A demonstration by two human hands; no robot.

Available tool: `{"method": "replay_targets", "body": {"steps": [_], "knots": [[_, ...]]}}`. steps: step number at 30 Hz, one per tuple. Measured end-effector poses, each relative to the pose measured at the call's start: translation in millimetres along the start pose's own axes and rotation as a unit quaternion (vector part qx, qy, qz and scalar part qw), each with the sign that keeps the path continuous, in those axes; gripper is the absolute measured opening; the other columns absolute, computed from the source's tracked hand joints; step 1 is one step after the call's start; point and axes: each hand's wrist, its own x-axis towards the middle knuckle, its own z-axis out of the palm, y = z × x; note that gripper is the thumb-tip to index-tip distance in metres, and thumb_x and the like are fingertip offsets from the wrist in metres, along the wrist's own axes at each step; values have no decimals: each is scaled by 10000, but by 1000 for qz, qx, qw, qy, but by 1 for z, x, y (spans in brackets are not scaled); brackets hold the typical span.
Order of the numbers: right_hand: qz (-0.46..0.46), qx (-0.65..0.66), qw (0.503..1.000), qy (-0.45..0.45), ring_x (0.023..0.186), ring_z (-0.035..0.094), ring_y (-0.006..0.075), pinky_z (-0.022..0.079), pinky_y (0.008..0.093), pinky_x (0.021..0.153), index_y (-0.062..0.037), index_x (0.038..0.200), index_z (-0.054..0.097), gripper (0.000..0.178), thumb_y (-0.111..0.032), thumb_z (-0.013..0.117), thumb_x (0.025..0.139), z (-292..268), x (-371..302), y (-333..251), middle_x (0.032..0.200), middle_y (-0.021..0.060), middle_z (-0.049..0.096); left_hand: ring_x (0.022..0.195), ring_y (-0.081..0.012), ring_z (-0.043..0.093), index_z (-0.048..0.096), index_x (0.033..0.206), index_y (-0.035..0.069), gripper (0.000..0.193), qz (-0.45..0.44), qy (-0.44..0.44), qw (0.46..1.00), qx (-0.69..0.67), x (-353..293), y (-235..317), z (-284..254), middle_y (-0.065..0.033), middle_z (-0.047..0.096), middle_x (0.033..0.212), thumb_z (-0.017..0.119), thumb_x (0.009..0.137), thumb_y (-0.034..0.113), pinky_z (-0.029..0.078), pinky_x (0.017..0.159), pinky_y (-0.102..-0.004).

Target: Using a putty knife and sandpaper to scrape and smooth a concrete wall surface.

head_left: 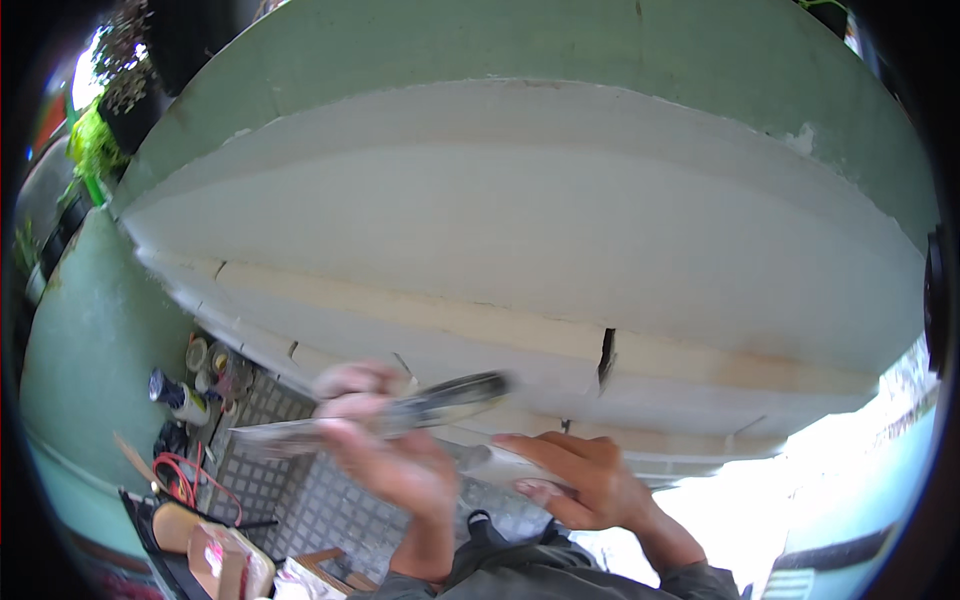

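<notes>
Grasping blade-like tool (455, 397) in left hand (392, 445); whitish piece (503, 467), kind unclear, in right hand (592, 480), just right of that. Probably best to keep wrists loose, blade flat, fingertips off edge. Looking blurred: dark handle right of left grip, greyish blade left. Beyond both grips, pale curved surface (500, 220).

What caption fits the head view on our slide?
Left hand gripping a blurred scraper, right hand holding a pale object, in front of a stepped white surface.
</notes>
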Motion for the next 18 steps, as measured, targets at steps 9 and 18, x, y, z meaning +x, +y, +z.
{"method": "replay_targets", "body": {"steps": [9, 18], "knots": [[-91, -232, 733, 632, 1167, 622, 245, 574, 380, 899, -33, 1525, 476, 568, 12, 553, 965, -74, 69, -11, 1372, 205, 584, 1179, -254, 637, 601, 879, -33, 390, 11, -217, 966, 139, 128, -47, -94, -151, 669, 1328, 518, 1086, 287, 458, 1094, -488], [2, -417, 625, 660, 1100, 594, 278, 545, 362, 806, -102, 1456, 606, 500, -154, 700, 968, -38, 122, -12, 1357, 217, 521, 1350, -319, 572, 708, 1027, -46, 314, 51, -420, 865, 271, 126, -70, -103, -163, 725, 1266, 547, 1053, 223, 30, 1268, -543]]}}
